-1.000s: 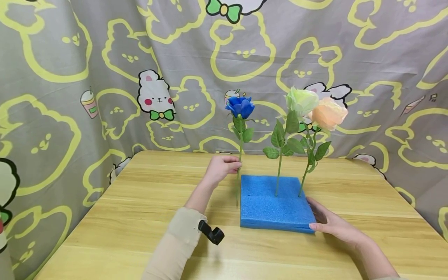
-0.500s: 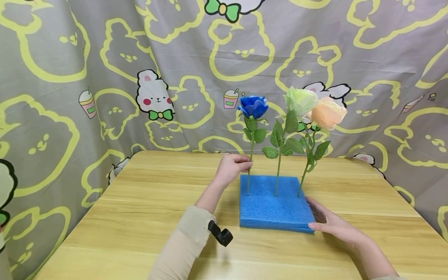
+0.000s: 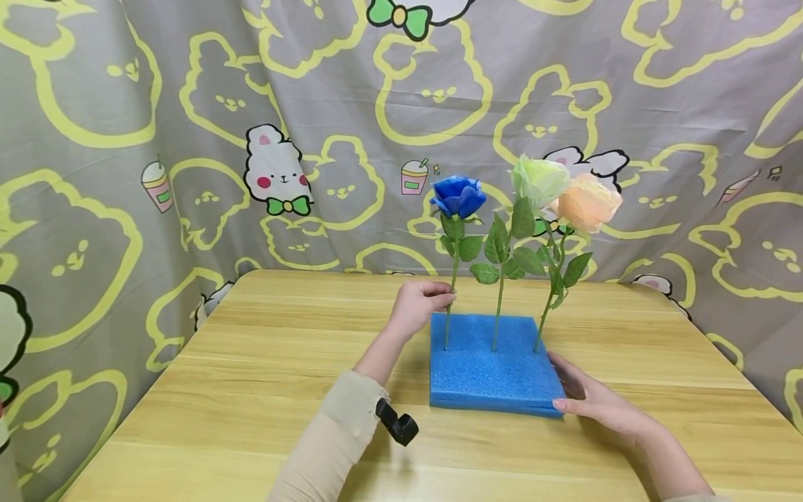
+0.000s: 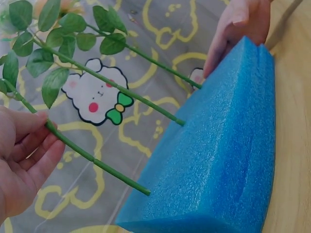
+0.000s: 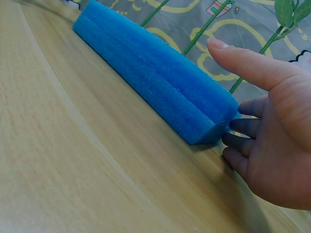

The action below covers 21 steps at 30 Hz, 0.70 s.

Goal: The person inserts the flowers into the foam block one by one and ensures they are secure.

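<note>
My left hand (image 3: 422,307) pinches the green stem of a blue artificial rose (image 3: 459,197) between thumb and fingers. The stem's lower end (image 4: 146,191) meets the top of a blue foam block (image 3: 495,376) near its left side. A pale green rose (image 3: 541,183) and a peach rose (image 3: 590,202) stand in the same block, the green one upright in the middle and the peach one leaning at the right. My right hand (image 3: 602,404) rests at the block's right side. In the right wrist view its fingers (image 5: 243,127) touch the end face, and the thumb is stretched out over the top.
The foam block lies on a wooden table (image 3: 238,390). Behind the table hangs a grey curtain (image 3: 339,104) with yellow cartoon outlines. A black camera mount (image 3: 396,422) juts from the left sleeve (image 3: 339,432).
My left hand has carried the blue rose rightward from beside the block onto it, then slightly lower. The right hand and the other two roses stay in place.
</note>
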{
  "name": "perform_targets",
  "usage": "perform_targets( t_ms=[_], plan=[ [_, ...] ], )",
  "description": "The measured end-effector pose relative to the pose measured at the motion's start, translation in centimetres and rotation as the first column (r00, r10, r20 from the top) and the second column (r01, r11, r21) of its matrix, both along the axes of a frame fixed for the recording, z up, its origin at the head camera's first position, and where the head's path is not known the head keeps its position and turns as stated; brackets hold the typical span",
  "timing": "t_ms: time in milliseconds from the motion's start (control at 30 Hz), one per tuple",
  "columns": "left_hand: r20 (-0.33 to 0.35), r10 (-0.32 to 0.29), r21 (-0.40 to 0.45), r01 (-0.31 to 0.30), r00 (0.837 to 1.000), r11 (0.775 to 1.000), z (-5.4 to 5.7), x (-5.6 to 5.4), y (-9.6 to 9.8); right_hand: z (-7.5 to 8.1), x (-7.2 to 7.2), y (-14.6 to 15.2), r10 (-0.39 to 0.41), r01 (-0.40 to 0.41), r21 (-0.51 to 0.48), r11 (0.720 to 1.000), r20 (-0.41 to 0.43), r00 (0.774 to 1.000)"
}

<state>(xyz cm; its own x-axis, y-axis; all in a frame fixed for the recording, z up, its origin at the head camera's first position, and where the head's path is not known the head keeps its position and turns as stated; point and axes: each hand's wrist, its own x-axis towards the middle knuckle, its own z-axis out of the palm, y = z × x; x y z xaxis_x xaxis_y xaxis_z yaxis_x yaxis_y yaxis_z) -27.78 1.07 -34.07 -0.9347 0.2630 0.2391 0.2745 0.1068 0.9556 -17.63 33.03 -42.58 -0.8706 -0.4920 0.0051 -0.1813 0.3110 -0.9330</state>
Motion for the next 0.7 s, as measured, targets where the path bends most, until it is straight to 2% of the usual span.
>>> perform_targets(
  t_ms=[400,700],
  plan=[
    [-0.011,0.013,-0.013,-0.013,1.0,1.0,0.06,0.38,-0.22,0.23,0.06,-0.15,-0.001,0.001,0.01,1.0,0.019,1.0],
    [-0.023,0.028,-0.031,-0.028,0.999,0.999,-0.18,0.39,-0.2,0.32,0.06,-0.28,-0.003,0.003,0.048,0.999,-0.005,1.0]
  ],
)
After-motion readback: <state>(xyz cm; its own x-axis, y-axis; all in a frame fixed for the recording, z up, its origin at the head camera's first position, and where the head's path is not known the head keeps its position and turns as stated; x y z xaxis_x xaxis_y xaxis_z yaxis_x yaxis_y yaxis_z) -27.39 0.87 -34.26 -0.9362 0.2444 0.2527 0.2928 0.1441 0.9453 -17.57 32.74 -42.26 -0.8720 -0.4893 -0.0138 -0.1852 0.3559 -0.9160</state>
